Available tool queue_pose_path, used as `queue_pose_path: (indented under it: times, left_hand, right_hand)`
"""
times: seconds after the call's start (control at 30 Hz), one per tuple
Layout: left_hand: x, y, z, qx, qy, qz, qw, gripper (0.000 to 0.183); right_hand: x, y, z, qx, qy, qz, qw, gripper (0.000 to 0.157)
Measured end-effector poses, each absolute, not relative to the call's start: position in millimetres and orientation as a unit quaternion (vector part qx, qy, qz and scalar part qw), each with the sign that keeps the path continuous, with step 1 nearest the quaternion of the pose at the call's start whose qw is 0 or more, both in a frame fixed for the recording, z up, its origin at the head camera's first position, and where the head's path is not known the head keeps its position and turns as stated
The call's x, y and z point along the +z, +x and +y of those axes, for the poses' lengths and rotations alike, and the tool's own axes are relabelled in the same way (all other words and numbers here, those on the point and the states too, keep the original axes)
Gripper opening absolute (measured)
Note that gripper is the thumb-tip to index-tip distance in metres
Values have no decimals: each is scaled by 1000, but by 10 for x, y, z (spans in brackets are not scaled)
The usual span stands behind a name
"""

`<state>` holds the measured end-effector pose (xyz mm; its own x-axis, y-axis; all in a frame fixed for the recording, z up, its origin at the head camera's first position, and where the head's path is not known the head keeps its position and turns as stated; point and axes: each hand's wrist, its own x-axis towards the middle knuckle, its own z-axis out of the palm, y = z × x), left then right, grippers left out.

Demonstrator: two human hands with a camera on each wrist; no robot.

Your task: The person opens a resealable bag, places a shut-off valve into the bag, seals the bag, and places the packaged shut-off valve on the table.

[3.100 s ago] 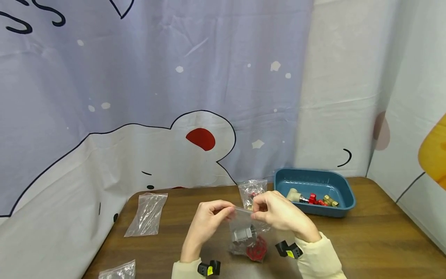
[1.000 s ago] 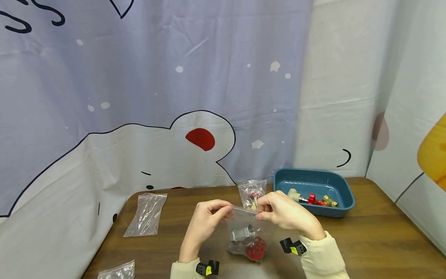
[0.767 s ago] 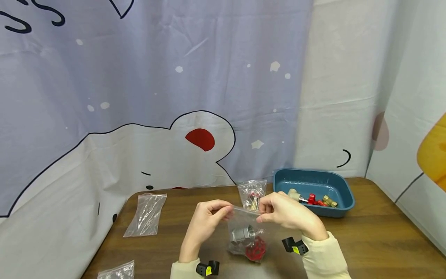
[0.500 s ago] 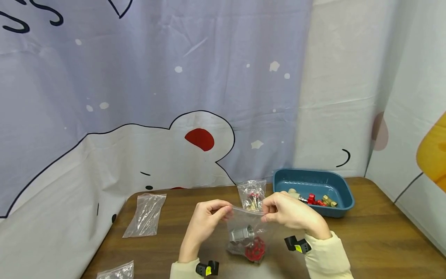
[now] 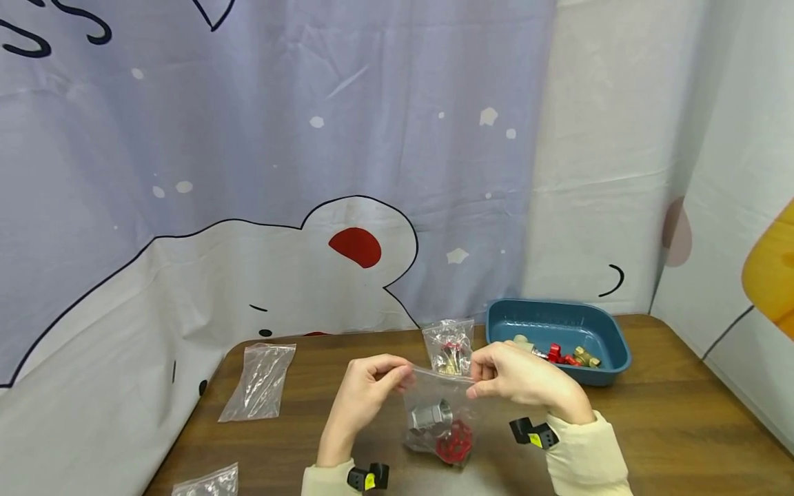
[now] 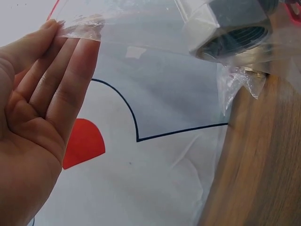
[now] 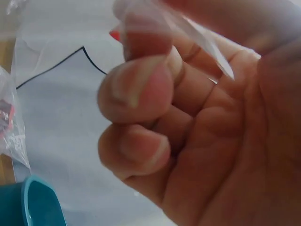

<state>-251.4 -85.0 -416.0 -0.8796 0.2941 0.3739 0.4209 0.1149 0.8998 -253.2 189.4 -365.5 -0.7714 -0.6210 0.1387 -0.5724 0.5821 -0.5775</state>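
Observation:
A clear zip-lock bag (image 5: 428,394) hangs between both hands, over the middle of the table. Inside it lie a grey metal hex fitting (image 5: 431,416) and a red valve handwheel (image 5: 455,442). My left hand (image 5: 367,398) pinches the bag's upper left corner between thumb and fingers. The left wrist view shows that pinch and the fitting's threaded opening (image 6: 240,40) through the plastic. At the upper right end of the zip edge, my right hand (image 5: 527,379) pinches the bag. Curled right fingers (image 7: 141,89) fill much of the right wrist view.
Behind the right hand stands a blue tray (image 5: 595,324) holding several fittings, among them a red-handled valve (image 5: 555,353). A filled clear bag (image 5: 448,337) lies at the table's back edge. Flat plastic bags lie at the left, one farther back (image 5: 260,382), one at front (image 5: 211,481).
My right hand has slid rightward along the bag's top edge, which is now stretched straighter between the hands. The left hand has stayed almost in place.

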Motion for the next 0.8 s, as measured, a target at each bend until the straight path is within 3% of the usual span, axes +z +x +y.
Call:
queue_pose_path:
  times: [0.33,0.8]
  left_hand:
    - [-4209,-2543,-867,-621,-251,-740,60,15]
    - [-4214,-2555,-880,-624,-246,-739,56,16]
  right_hand:
    - [-3709,-2568,1934,-287,-340,896,-13,34]
    - [-3687,-2567,2052,-317,-341,885,29,21]
